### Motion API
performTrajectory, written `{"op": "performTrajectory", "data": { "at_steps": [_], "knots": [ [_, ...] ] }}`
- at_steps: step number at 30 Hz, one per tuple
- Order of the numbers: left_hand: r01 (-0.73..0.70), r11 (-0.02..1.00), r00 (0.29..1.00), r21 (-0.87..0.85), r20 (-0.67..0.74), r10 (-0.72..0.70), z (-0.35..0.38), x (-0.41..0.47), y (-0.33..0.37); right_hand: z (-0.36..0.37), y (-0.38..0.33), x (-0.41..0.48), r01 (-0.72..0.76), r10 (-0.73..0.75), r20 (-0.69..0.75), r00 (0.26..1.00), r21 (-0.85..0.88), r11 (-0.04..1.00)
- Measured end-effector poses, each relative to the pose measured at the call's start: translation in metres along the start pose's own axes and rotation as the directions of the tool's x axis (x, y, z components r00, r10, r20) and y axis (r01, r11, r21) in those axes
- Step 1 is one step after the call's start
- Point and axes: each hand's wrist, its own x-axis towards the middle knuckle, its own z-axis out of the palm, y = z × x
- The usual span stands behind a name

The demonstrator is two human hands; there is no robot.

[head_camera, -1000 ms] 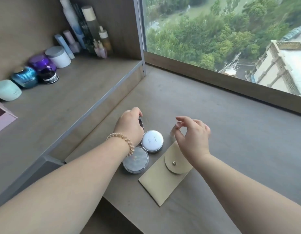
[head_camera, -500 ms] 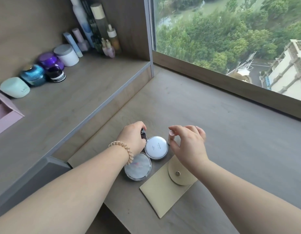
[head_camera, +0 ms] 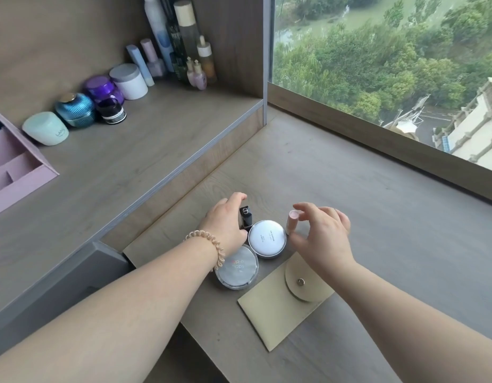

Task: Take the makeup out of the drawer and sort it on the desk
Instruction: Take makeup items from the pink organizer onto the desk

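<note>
On the lower desk [head_camera: 377, 217], close to its near edge, the makeup sits in a tight cluster. Our left hand [head_camera: 225, 222] curls round a black tube [head_camera: 246, 219] standing upright, and our right hand [head_camera: 322, 233] pinches a pink tube [head_camera: 292, 221] between forefinger and thumb, also upright. Between the two tubes lies a white compact [head_camera: 267, 238], just beside both. A clear-lidded compact [head_camera: 237, 268] touches it on the near side, partly under our left wrist, which wears a coiled hair tie [head_camera: 208, 244]. A beige snap pouch [head_camera: 278, 308] lies flat nearest us, its flap partly under our right wrist.

To the left a raised shelf [head_camera: 115, 175] carries a row of jars [head_camera: 101, 91] and tall bottles [head_camera: 184, 37] along its back wall, with a pink organiser [head_camera: 15, 172] at the left edge. Both surfaces are grey-brown wood grain. A large window [head_camera: 377, 64] runs along the far side, showing treetops and a building below.

Compared with a second ago, our right hand has come down and the pink tube now shows plainly beside the white compact. Our left hand stays on the black tube, and the compacts and pouch lie as before.
</note>
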Motion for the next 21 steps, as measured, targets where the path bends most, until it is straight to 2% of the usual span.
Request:
{"op": "performTrajectory", "data": {
  "at_steps": [4,7,11,15,18,21],
  "knots": [
    [0.007,1.000,1.000,0.016,-0.028,-0.006,-0.006,-0.005,-0.006,-0.003,-0.003,-0.002,-0.014,0.015,0.022,1.000,-0.003,1.000],
    [-0.004,1.000,0.999,0.016,-0.048,0.005,-0.011,-0.010,-0.011,-0.007,-0.009,-0.004,-0.004,0.004,-0.014,1.000,-0.004,1.000],
    [0.003,1.000,0.997,0.012,-0.083,-0.002,-0.023,-0.020,-0.017,-0.020,-0.029,-0.006,0.077,-0.069,-0.089,0.994,0.091,0.993],
    [-0.012,0.999,0.980,0.048,-0.195,0.021,-0.051,-0.038,-0.031,-0.019,-0.077,0.001,0.239,-0.221,-0.129,0.967,0.141,0.961],
    [-0.002,0.981,0.943,0.194,-0.325,0.066,-0.073,-0.053,-0.046,-0.007,-0.114,0.007,0.312,-0.309,-0.045,0.950,0.144,0.939],
    [0.076,0.950,0.902,0.304,-0.427,0.065,-0.097,-0.071,-0.068,0.008,-0.148,0.010,0.365,-0.373,0.046,0.927,0.130,0.922]
  ]
}}
